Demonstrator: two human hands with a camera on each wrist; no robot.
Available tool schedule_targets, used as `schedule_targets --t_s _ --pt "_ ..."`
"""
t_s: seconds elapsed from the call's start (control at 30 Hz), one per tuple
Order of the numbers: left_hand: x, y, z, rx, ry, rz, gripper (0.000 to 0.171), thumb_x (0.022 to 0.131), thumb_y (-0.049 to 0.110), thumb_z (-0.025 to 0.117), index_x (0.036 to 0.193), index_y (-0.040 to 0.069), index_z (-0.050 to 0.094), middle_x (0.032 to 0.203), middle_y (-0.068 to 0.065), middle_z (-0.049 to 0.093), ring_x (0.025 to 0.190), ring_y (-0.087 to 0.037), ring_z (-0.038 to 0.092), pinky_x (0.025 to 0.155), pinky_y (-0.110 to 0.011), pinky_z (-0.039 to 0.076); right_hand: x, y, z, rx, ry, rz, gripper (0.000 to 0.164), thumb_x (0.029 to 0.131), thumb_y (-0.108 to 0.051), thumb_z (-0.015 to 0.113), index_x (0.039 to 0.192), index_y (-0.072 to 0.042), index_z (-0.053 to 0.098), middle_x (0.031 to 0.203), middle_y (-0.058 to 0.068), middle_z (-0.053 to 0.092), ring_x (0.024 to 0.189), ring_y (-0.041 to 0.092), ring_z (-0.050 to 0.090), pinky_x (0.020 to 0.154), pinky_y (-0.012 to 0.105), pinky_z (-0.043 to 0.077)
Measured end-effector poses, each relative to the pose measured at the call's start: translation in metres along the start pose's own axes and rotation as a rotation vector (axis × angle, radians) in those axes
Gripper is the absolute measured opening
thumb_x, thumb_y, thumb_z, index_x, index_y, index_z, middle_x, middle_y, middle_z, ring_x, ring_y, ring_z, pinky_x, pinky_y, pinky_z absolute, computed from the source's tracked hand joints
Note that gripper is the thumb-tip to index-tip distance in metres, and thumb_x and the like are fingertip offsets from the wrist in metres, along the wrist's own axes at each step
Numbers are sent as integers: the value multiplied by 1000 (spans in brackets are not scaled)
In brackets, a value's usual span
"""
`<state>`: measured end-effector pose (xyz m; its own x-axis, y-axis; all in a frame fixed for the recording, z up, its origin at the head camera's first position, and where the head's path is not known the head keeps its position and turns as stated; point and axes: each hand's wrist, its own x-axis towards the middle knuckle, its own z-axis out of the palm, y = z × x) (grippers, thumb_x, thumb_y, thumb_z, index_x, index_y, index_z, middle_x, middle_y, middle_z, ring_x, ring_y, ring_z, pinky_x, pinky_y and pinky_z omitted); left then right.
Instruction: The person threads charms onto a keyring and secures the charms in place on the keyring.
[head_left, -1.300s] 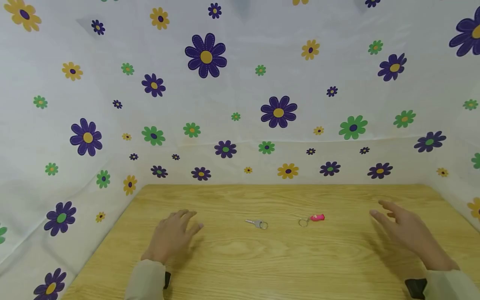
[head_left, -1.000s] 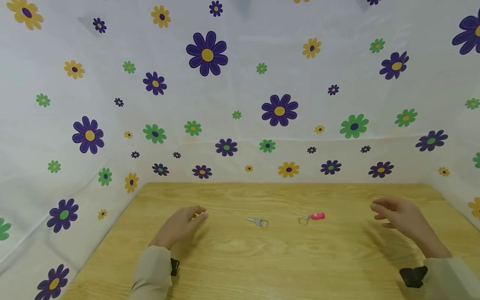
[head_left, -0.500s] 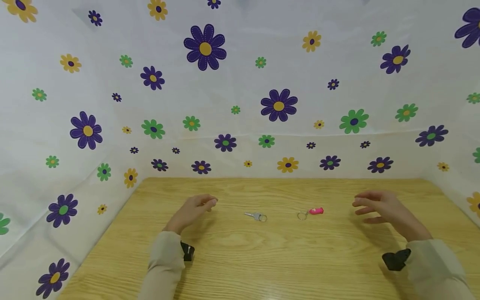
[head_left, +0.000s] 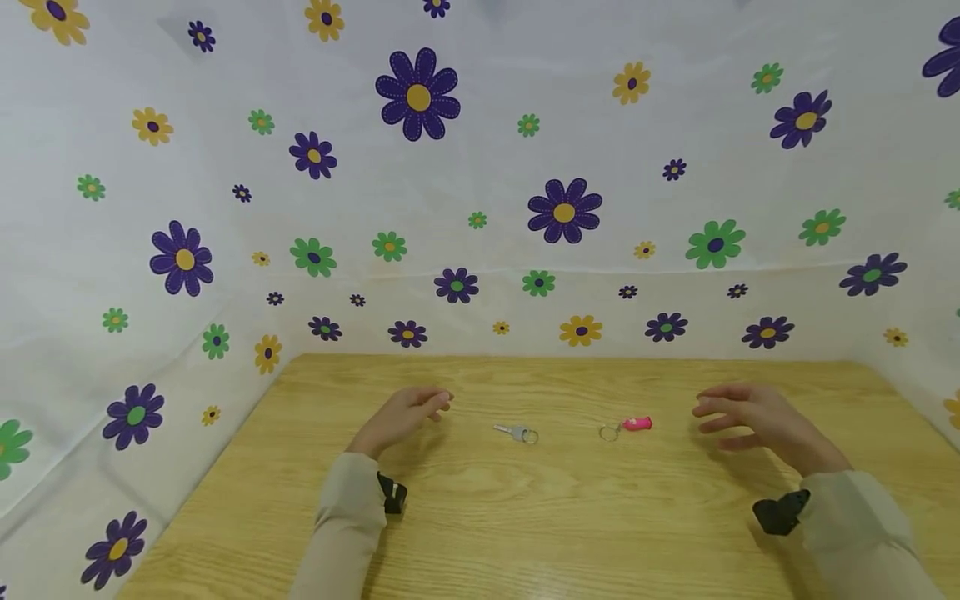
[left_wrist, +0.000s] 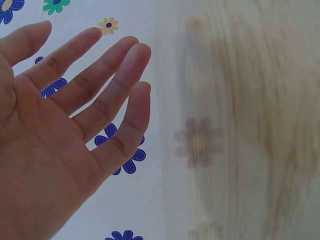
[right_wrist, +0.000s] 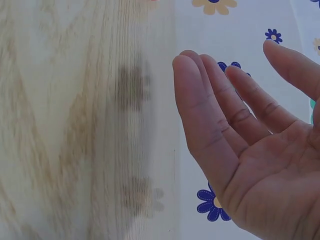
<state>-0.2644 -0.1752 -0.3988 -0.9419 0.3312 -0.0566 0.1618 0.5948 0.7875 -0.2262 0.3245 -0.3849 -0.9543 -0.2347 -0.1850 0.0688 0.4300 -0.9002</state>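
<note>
In the head view a grey key (head_left: pixel 513 432) with a small metal ring lies on the wooden table (head_left: pixel 510 517). To its right is a pink keychain charm (head_left: pixel 637 424) whose own ring (head_left: pixel 609 432) points left. My left hand (head_left: pixel 405 414) hovers left of the key, fingers relaxed and a little bent, holding nothing. On the other side, my right hand (head_left: pixel 757 421) is to the right of the pink charm, also holding nothing. Both wrist views show bare palms, the left hand (left_wrist: pixel 75 120) and the right hand (right_wrist: pixel 245 130), with fingers loosely extended.
A white cloth (head_left: pixel 480 167) printed with purple, green and yellow flowers hangs behind the table and along both sides. Each wrist carries a black strap mount, the left mount (head_left: pixel 392 493) and the right mount (head_left: pixel 782 512), beside beige sleeves.
Both hands have come inward, the left hand moving right toward the key and the right hand moving left toward the pink charm. The key and charm have stayed in place.
</note>
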Motion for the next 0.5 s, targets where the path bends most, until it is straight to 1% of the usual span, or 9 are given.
schedule_targets --t_s 0.17,0.27,0.37,0.5 --pt "6 0 -1 -15 -20 22 48 110 35 46 138 -1 59 125 -14 66 108 -28 65 94 -50 49 7 -2 4 24 -18 -19 56 106 -24 56 139 19 42 130 28 60 107 30 67 84 43 57" --pt "8 0 -1 -33 -39 34 48 110 34 45 139 -2 57 126 -16 66 109 -30 65 92 -49 50 10 -3 8 41 -25 -11 56 106 -25 55 139 19 41 127 25 62 107 31 68 83 43 58" --pt "11 -1 -1 -72 -84 58 47 111 30 42 140 -5 55 127 -21 64 109 -33 65 91 -46 52 14 -3 10 45 -39 -3 56 107 -25 54 140 19 39 126 25 63 107 32 67 84 44 57" --pt "14 1 -2 -164 -155 77 48 113 25 37 140 -11 50 130 -28 60 111 -40 63 92 -45 54 18 -5 12 47 -48 5 53 108 -24 51 139 18 41 127 28 62 108 33 67 83 44 58"
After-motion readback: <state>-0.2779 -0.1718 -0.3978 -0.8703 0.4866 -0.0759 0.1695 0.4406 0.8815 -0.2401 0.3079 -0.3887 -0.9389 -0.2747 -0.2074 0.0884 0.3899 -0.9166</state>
